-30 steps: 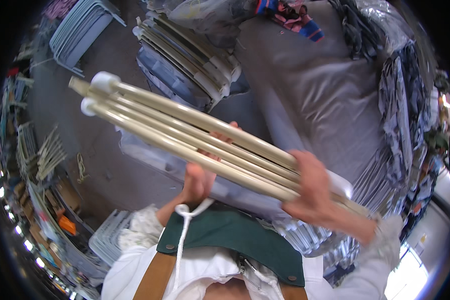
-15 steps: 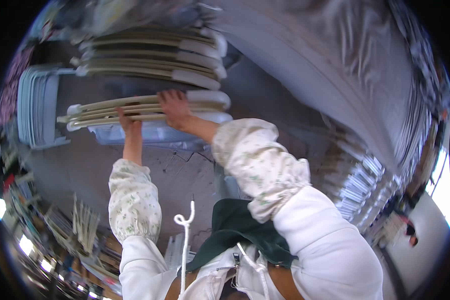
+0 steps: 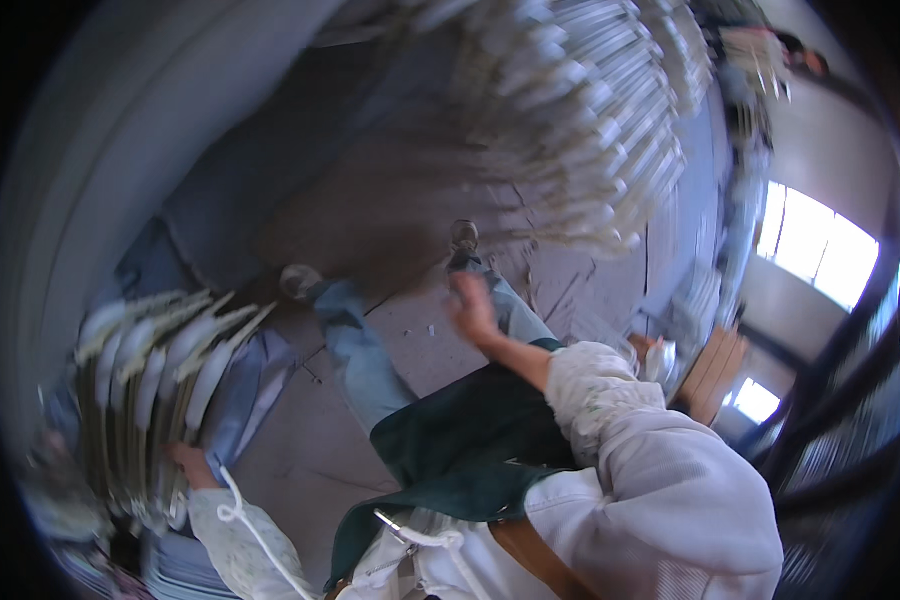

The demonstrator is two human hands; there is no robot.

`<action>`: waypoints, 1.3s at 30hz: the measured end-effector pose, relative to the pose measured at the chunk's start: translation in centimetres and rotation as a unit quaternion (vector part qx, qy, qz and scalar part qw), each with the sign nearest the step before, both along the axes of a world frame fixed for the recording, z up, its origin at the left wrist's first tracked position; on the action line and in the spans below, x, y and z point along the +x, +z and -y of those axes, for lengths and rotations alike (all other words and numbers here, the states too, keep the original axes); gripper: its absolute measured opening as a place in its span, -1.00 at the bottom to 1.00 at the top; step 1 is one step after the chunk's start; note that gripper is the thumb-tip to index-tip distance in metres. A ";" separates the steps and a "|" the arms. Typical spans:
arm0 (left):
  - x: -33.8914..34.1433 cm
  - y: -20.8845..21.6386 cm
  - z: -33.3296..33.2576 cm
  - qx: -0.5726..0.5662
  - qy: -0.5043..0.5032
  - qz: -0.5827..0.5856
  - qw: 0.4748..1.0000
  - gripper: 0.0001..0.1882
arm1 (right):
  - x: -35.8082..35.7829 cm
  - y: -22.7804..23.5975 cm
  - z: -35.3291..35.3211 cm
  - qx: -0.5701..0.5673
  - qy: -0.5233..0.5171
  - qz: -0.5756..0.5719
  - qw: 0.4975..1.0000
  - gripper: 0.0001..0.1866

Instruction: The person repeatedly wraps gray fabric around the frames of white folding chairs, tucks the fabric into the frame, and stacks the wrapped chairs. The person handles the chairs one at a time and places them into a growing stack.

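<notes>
At the lower left, my left hand [image 3: 194,466] is at the near edge of a stack of curved cream frames [image 3: 160,400] with white, padded-looking ends. Its fingers are partly hidden against the frames, so I cannot see whether they grip one. My right hand [image 3: 473,308] hangs in mid-air before my right leg, apart from the frames. Motion smears its fingers, and no object shows in it. Beside the stack, a bluish-grey wrapped bundle [image 3: 260,370] lies on the floor.
A large row of similar pale frames [image 3: 600,140] stands ahead to the right. Grey sheeting [image 3: 120,140] covers a tall pile on the left. My shoes [image 3: 464,236] stand on the cracked floor [image 3: 410,270]. A brown wooden stack [image 3: 712,372] is at the right.
My view has swung right, so the frames now appear at the lower left. My right hand has come off them and moved right; my left hand remains beside them.
</notes>
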State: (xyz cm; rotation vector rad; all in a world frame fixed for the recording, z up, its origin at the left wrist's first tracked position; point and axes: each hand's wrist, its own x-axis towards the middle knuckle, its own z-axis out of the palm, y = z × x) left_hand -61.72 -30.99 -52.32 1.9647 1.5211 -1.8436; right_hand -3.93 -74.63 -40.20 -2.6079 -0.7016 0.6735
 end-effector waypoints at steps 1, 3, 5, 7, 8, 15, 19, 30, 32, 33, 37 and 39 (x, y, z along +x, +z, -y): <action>3.6 0.7 1.0 -0.067 -0.118 -0.055 0.989 -0.32 | 4.4 -0.6 6.9 -0.006 -0.136 0.086 0.987 -0.62; 7.8 2.8 5.0 -0.124 -0.167 -0.124 0.970 -0.29 | 14.8 0.6 18.3 -0.097 -0.236 0.240 0.937 -0.58; 10.8 3.5 4.1 -0.014 -0.041 -0.013 0.999 -0.28 | 22.3 2.6 30.5 -0.220 -0.411 0.336 0.818 -0.50; 12.9 4.6 5.4 0.237 0.580 0.380 0.680 -0.25 | 32.2 3.5 39.0 -0.224 -0.542 0.249 0.771 -0.28; 15.5 4.3 6.5 0.259 0.639 0.424 0.587 -0.22 | 36.6 3.3 42.6 -0.202 -0.580 0.212 0.760 -0.20; 29.7 2.5 22.3 0.271 0.524 0.272 0.760 -0.38 | 55.0 -6.0 50.2 0.110 -0.637 -0.039 0.762 -0.17; 44.9 3.1 33.8 0.032 0.506 0.365 0.781 -0.50 | 56.8 -7.5 52.0 0.238 -0.644 -0.076 0.723 -0.31; 76.9 17.9 57.4 -0.253 -0.110 0.692 0.667 -0.53 | 45.5 19.0 62.9 0.134 -0.638 -0.117 0.750 -0.64; 84.6 22.1 63.7 -0.358 -0.155 0.740 0.547 -0.51 | 41.0 24.8 62.1 0.134 -0.623 -0.106 0.764 -0.65; 86.8 23.1 66.3 -0.367 -0.157 0.755 0.521 -0.52 | 39.2 28.5 60.2 0.125 -0.625 -0.116 0.762 -0.66; 88.9 29.5 68.6 -0.360 -0.154 0.791 0.470 -0.57 | 31.0 46.5 52.2 0.073 -0.578 -0.111 0.805 -0.69; 89.0 35.3 67.1 -0.416 -0.095 0.803 0.416 -0.61 | 28.0 55.0 46.3 0.060 -0.549 -0.109 0.827 -0.69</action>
